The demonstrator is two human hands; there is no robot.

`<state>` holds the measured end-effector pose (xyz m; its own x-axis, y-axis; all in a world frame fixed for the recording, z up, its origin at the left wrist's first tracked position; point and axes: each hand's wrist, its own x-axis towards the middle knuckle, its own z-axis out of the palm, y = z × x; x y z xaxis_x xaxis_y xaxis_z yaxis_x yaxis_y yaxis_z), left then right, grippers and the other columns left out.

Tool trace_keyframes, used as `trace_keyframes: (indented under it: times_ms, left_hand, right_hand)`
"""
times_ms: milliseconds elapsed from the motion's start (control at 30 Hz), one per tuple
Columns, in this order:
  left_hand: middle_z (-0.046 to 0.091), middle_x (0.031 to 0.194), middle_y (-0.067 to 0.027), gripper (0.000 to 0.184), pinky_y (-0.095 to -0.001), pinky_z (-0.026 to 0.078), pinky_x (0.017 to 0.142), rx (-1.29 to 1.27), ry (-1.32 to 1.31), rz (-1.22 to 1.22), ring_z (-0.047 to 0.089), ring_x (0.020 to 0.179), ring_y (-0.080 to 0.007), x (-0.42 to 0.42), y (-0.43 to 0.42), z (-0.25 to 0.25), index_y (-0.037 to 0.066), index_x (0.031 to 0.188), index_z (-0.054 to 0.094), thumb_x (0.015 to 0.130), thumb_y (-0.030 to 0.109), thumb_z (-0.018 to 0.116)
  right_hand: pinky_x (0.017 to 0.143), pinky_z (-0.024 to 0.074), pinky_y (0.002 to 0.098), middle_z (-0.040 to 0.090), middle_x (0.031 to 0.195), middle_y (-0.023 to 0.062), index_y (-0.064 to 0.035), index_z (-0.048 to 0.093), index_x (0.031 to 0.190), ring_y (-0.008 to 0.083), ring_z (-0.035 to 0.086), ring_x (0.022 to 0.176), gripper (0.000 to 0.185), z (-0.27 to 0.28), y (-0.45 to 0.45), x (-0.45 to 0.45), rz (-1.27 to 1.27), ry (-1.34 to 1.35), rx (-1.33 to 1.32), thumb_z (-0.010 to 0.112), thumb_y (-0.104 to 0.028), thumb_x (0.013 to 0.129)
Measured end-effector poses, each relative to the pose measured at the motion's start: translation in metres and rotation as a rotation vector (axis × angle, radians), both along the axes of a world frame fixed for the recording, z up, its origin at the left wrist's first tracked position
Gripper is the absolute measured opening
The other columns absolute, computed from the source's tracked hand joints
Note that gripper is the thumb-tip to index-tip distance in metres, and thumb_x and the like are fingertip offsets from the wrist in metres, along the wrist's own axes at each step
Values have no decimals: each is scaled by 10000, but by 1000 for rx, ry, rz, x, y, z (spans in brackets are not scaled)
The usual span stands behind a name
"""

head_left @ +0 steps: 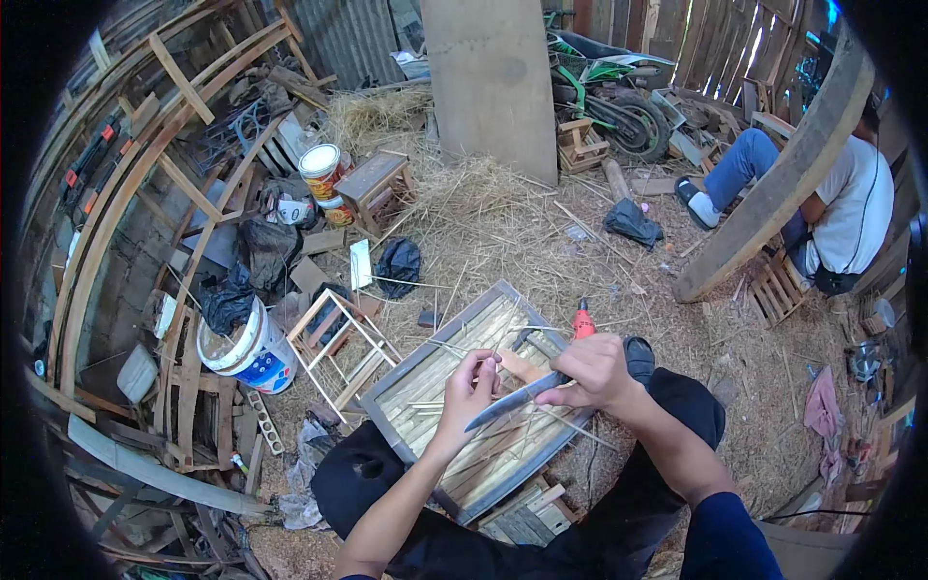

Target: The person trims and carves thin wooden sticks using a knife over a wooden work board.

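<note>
Over on the left a white bucket [246, 346] is sitting near a small wooden frame [385, 350], both off to the side, probably so they're not crowding the work spot. Next, a framed panel [398, 379] is lying between the person's knees [694, 404], likely so both hands are getting a surface within easy reach, and pale strips [498, 322] are covering it. The left hand [469, 389] is hovering above, fingers curling in toward the thumb, but tbh can't tell if they're pinching something thin. Then the knife [512, 400] is slanting down-left over the panel, the right hand [592, 372] wrapping firmly round its handle end, presumably for control. Way over right, a leaning post [785, 184] is partly hiding a second, seated person [855, 208]
</note>
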<state>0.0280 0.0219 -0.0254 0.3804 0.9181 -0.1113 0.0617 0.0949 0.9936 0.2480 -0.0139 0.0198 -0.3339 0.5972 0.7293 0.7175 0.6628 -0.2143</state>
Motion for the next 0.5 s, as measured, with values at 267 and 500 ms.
trace_keyframes:
  times_ms: [267,500]
  left_hand:
    - [492,698,12,202,-237,372,580,35,31,40,442,645,-61,-5,3,-3,17,1071,552,1036,208,493]
    - [456,683,24,201,-228,316,514,-2,6,140,400,619,-48,-14,10,-19,26,1096,544,1039,207,477]
  right_hand:
    - [430,306,308,454,541,-12,-114,583,654,162,449,442,475,4,-3,-2,-134,-41,201,794,-539,640]
    - [430,287,290,380,546,-13,-117,531,615,153,414,451,484,19,-19,21,-104,-77,331,811,-512,627]
